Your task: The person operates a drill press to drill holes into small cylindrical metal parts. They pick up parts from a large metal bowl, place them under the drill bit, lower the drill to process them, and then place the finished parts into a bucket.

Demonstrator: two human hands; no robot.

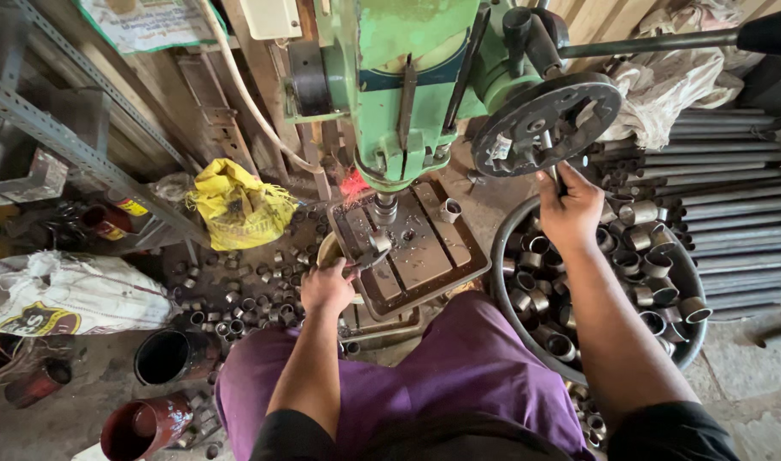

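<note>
My left arm runs forward from my lap, bent at the elbow, and my left hand (326,286) is curled shut around pliers (367,259) whose tips grip a small metal ring (380,242) on the drill table (425,256), right below the drill chuck (384,207) of the green drill press (407,77). My right arm stretches up and away, almost straight, and my right hand (570,207) is wrapped tight around a feed handle (554,166) coming off the round hub (546,122), knuckles facing me. A second short ring (449,210) stands near the table's back edge. Beneath my right forearm sits a round metal tub (501,282) full of short tube pieces (638,256). More cut pieces (254,294) litter the floor beside my left hand, near a yellow bag (237,203). Long pipes (732,196) lie stacked at right.
</note>
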